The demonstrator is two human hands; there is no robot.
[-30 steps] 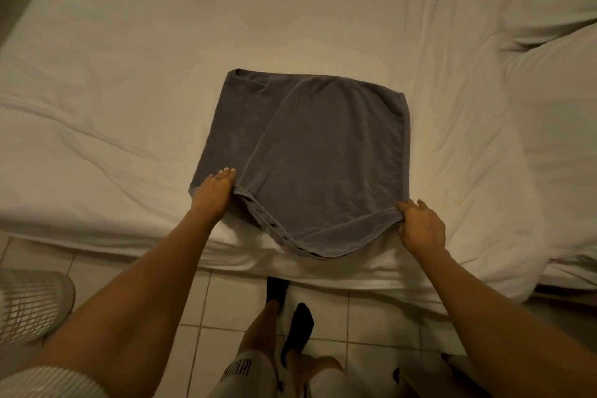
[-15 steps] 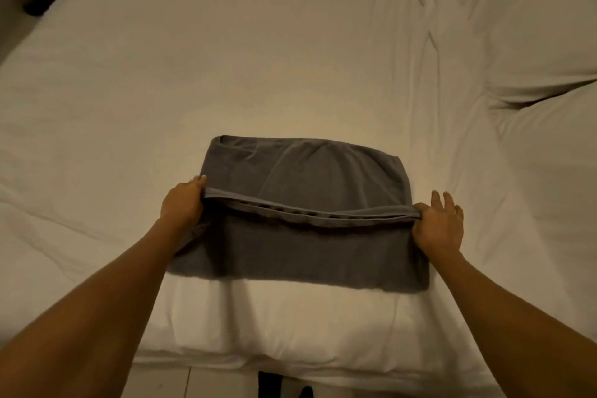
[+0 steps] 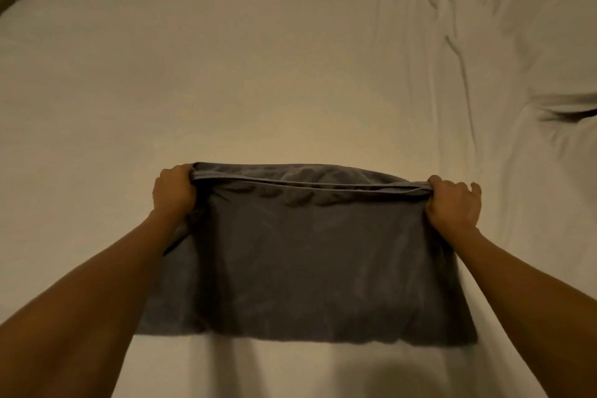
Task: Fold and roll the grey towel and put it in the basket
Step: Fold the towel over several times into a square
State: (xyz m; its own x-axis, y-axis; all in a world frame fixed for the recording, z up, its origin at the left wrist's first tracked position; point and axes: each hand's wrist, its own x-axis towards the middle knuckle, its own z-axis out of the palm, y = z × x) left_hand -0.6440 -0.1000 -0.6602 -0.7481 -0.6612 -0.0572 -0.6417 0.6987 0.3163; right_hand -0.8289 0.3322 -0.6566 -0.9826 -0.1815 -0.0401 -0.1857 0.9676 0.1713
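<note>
Both my left hand [image 3: 174, 192] and right hand [image 3: 452, 203] pinch the grey towel [image 3: 307, 262] by its corners near the bed [image 3: 258, 58] front edge; fold's probably half done, rolling and basket left.

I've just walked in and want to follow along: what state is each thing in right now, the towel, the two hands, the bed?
Grey towel: folded over on itself, lying on the bed, not rolled.
Left hand: closed on the towel's far left corner.
Right hand: closed on the towel's far right corner.
Bed: covered in a white sheet, wrinkled toward the right.
</note>
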